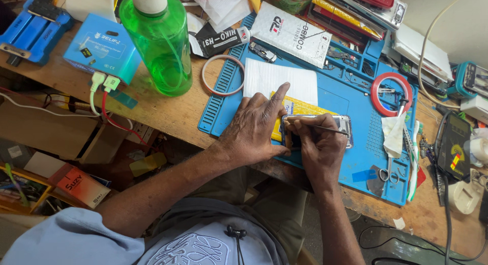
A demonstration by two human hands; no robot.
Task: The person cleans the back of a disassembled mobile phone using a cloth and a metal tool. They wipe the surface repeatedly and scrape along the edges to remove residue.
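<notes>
two hands (pixel 284 135) on phone (pixel 333 123) near mat edge (pixel 325 169), right fingers (pixel 305 127) pinching tool (pixel 325 129)

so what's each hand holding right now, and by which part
The right hand pinches a thin metal tool near its working end. The left hand lies flat on the phone, gripping nothing.
</notes>
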